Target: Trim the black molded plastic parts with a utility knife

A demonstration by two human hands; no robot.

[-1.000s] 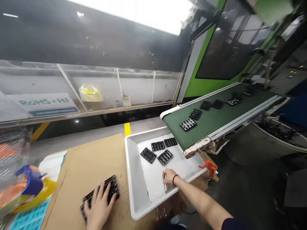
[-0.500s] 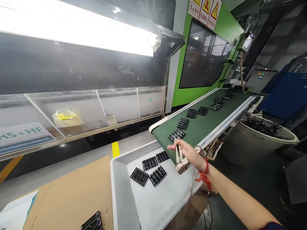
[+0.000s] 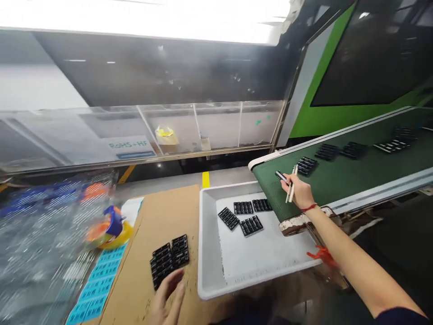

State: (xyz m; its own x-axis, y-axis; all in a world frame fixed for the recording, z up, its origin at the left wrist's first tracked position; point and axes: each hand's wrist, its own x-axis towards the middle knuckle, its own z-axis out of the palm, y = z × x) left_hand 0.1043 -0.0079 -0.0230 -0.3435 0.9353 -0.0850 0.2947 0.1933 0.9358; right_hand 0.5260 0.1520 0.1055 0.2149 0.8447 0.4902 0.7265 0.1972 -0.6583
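Note:
My right hand (image 3: 301, 192) is over the near end of the green conveyor belt (image 3: 280, 198). Its fingers are closed on two slim white sticks (image 3: 291, 192) and a small black piece (image 3: 281, 176), seen nearly edge-on. Just beyond the fingers lies a black ribbed plastic part (image 3: 307, 166). My left hand (image 3: 169, 298), thumb and fingers apart, is low over the cardboard (image 3: 176, 203). It is beside a group of black slotted parts (image 3: 169, 257); whether the fingertips touch them I cannot tell.
A white tray (image 3: 211, 280) holds several black parts (image 3: 252, 225) under the belt's end. More parts (image 3: 353, 150) lie along the belt. At left are blue label sheets (image 3: 101, 284), a yellow and orange tape roll (image 3: 115, 232) and clear plastic bags (image 3: 43, 243). A lamp (image 3: 152, 20) hangs above.
The view has swung left, bringing my left hand, the labels and bags into sight. The black part nearest the belt's end has left the belt; a thin black piece now shows in my right hand.

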